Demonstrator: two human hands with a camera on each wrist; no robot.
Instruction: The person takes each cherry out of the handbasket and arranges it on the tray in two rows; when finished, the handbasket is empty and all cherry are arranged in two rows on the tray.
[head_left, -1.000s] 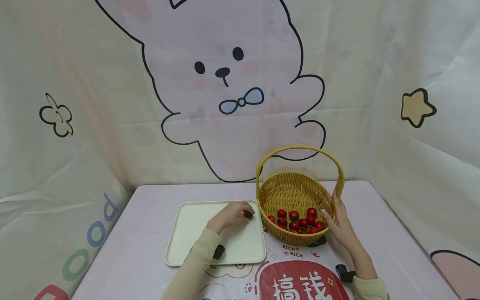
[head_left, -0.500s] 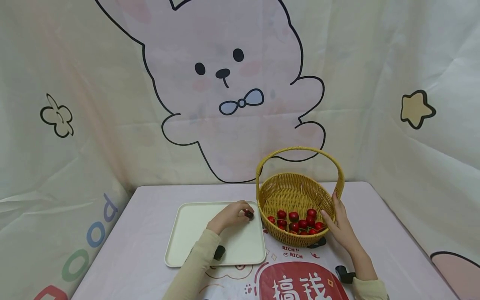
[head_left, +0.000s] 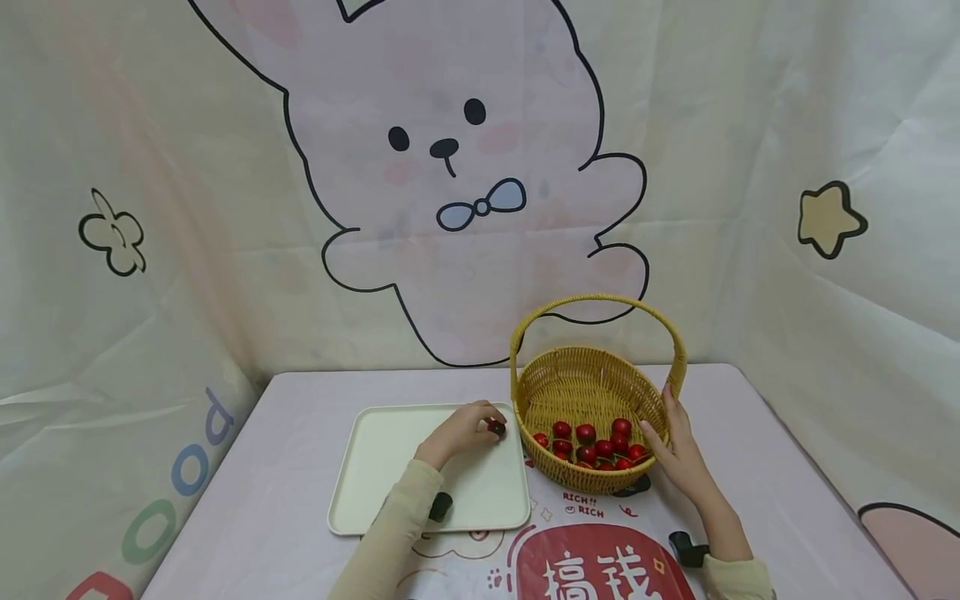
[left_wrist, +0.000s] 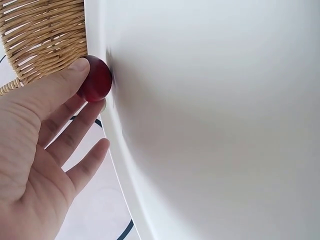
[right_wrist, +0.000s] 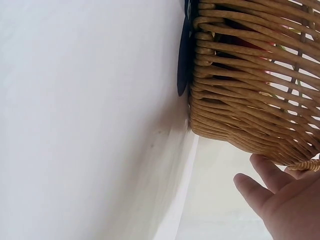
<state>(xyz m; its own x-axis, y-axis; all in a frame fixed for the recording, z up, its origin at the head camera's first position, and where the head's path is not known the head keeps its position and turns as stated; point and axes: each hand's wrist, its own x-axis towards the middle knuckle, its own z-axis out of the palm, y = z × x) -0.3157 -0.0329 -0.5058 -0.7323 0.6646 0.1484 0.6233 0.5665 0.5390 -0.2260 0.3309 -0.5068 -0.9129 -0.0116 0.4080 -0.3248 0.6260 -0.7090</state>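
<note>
My left hand (head_left: 461, 432) pinches a dark red cherry (head_left: 497, 427) over the right part of a cream tray (head_left: 390, 483). In the left wrist view the cherry (left_wrist: 95, 80) sits between thumb and fingertip, close to the tray's surface (left_wrist: 215, 115). A yellow wicker basket (head_left: 592, 379) with a hoop handle stands to the right of the tray and holds several red cherries (head_left: 588, 446). My right hand (head_left: 675, 450) rests flat against the basket's right side, fingers straight. The right wrist view shows the basket wall (right_wrist: 250, 85) with those fingers (right_wrist: 272, 200) beside it.
The table (head_left: 300, 392) is covered in a pale pink cloth with a red printed patch (head_left: 600, 567) at the front edge. A cartoon rabbit curtain (head_left: 465, 167) hangs close behind and along both sides.
The left hand and cherry have barely shifted on the tray. The right hand stays on the basket.
</note>
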